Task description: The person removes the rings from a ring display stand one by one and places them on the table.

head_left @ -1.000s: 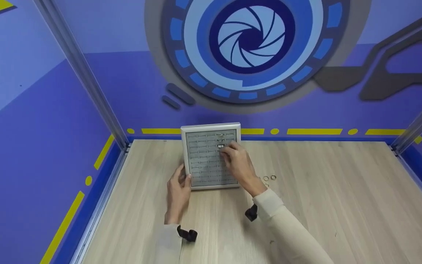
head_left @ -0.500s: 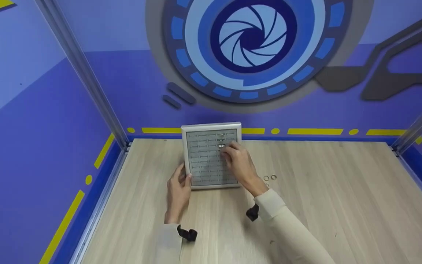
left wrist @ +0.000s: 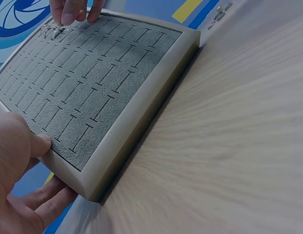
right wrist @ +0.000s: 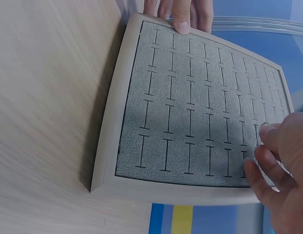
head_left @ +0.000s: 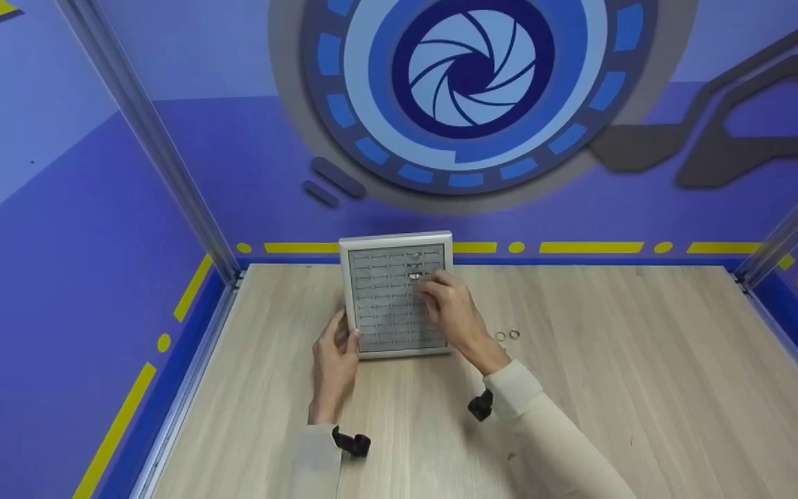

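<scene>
A ring display tray (head_left: 379,315) with a pale frame and a grey slotted pad stands tilted up on the table. My left hand (head_left: 333,364) grips its lower left edge, thumb on the front and fingers behind. At the upper right part of the pad, my right hand (head_left: 458,315) pinches a small ring (right wrist: 263,125) against a slot; the fingers cover most of it. Just above those fingertips, a silvery ring (head_left: 414,276) sits in the pad, with more rings higher in the same column.
On the wooden table (head_left: 614,360), right of the tray, lie loose rings (head_left: 515,334), partly hidden by the right wrist. Behind the tray rises a blue printed wall (head_left: 579,222). Metal posts (head_left: 163,152) stand at the corners.
Both hands stay at the same places on the tray. The right wrist shifts slightly, and the head view moves a little.
</scene>
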Demonstrator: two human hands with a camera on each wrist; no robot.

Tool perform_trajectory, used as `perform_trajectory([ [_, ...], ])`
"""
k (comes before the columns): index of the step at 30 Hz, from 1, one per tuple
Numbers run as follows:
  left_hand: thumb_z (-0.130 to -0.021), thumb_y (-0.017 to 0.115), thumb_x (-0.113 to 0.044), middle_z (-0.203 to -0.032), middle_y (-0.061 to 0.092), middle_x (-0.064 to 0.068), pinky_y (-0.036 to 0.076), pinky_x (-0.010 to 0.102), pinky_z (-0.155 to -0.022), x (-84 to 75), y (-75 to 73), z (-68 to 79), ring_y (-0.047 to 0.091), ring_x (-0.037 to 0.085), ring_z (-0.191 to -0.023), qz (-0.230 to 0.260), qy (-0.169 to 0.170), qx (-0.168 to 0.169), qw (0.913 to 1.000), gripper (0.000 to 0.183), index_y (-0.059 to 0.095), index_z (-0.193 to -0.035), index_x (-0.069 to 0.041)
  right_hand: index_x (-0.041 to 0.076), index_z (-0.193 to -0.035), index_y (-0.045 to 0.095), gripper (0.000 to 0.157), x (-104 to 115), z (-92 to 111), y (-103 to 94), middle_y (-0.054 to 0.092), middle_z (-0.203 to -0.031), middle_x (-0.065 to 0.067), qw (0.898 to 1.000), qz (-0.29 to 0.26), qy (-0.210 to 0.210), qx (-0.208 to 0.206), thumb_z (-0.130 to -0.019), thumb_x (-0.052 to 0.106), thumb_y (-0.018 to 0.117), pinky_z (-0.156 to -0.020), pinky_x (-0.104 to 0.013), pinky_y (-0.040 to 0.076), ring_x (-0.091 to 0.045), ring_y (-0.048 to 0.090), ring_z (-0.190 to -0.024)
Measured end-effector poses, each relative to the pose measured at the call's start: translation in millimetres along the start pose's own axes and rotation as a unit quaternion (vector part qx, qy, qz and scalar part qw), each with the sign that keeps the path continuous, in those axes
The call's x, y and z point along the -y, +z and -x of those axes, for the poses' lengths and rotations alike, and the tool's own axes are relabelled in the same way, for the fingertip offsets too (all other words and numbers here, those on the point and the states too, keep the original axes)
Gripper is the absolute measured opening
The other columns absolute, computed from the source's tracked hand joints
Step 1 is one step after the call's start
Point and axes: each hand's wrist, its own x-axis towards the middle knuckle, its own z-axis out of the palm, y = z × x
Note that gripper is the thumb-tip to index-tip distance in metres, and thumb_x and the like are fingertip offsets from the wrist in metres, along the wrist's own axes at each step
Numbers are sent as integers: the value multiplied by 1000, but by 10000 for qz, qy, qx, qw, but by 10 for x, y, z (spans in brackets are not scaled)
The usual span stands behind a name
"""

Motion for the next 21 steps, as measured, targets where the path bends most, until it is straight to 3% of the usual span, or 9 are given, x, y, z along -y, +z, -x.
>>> perform_trajectory([
  [9,-106,65,-6,-155,59,16,58,37,-112,13,-12,-3,65,33,-135,-26,-82,-43,10000,56,49,-159,-8,3,-100,83,11,-5,72,-46,70,-100,-6,9999,111,32,111,-96,-5,75,-80,-28,68,-21,73,-93],
  [16,-105,65,-3,-154,59,21,59,43,-110,22,-7,-7,65,37,-135,-77,240,-64,9997,55,49,-158,-3,2,-101,83,13,-32,151,-144,70,-100,-6,9993,230,165,225,-95,-7,75,-81,-28,68,-20,73,-92],
  [21,-105,64,-2,-155,58,21,59,44,-112,26,7,-13,64,38,-136,-101,248,-53,9996,55,49,-158,-4,3,-102,84,15,-91,229,-225,71,-99,-6,9995,217,152,172,-94,-8,77,-78,-28,67,-18,73,-90],
])
